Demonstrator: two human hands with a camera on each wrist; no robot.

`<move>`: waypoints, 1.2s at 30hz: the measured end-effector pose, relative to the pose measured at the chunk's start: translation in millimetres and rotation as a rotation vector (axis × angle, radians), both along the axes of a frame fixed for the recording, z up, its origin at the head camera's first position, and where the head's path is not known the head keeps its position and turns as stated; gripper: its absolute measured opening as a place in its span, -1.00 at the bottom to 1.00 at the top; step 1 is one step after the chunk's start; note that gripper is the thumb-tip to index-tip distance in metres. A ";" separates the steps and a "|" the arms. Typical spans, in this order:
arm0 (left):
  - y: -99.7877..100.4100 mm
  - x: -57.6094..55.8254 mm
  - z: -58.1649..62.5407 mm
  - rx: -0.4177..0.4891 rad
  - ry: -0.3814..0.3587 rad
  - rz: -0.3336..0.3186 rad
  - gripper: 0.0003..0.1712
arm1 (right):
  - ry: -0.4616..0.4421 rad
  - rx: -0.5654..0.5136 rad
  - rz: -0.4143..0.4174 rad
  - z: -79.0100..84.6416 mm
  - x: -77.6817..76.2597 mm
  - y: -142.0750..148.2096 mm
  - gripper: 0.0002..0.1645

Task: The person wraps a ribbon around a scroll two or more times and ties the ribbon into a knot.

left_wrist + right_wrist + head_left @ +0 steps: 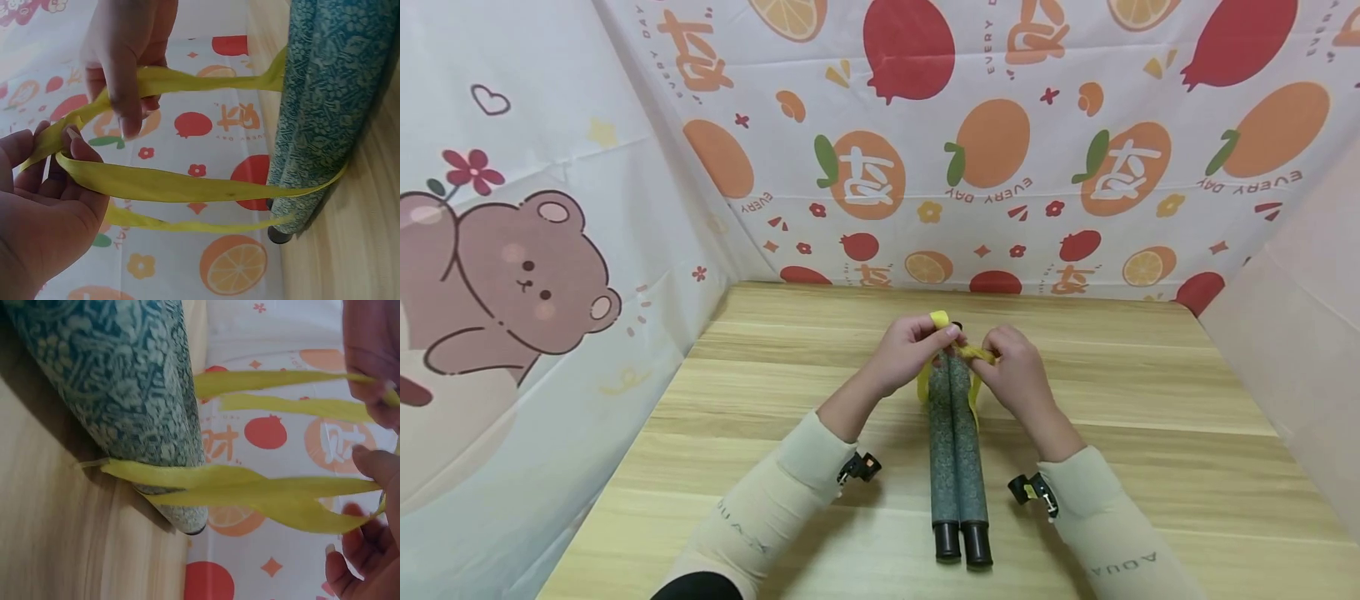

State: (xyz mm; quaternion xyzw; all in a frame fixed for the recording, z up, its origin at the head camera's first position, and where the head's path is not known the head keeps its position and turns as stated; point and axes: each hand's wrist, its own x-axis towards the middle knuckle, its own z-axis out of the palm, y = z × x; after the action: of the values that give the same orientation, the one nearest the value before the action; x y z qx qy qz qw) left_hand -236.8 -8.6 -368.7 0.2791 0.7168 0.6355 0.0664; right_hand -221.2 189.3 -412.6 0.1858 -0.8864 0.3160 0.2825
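A scroll rolled in from both ends lies lengthwise on the table, as two side-by-side rolls covered in green-blue patterned cloth. Dark knobs cap the near end. Yellow ribbon passes around the far part and rises to both hands. My left hand pinches the ribbon above the far end. Just to its right, my right hand grips a twisted length of it. In the left wrist view, ribbon loops stretch from the scroll to the fingers. Whether the ribbon is knotted I cannot tell.
The wood-grain table reaches back to a fruit-printed cloth. On the left hangs a cloth with a bear print; a pale cloth stands on the right. A small camera sits at each wrist.
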 end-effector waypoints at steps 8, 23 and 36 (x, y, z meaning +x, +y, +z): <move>-9.8 -3.8 -11.1 0.074 -0.089 0.036 -0.65 | -0.349 -0.099 0.147 9.5 1.8 19.3 -0.58; -23.2 -2.2 -33.6 0.355 -0.276 0.089 -0.72 | -0.546 -0.711 0.316 6.8 7.9 54.7 -0.62; -25.7 -0.9 -45.2 0.857 -0.499 0.085 -0.51 | -0.612 -1.582 0.994 -10.0 10.9 50.2 -0.47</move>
State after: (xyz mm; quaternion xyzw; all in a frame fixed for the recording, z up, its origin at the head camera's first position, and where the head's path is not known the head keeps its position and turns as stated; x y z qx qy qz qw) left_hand -237.7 -34.3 -413.9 0.0913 0.3640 0.9226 0.0893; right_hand -210.3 239.4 -422.5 0.2050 -0.2747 0.9359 -0.0813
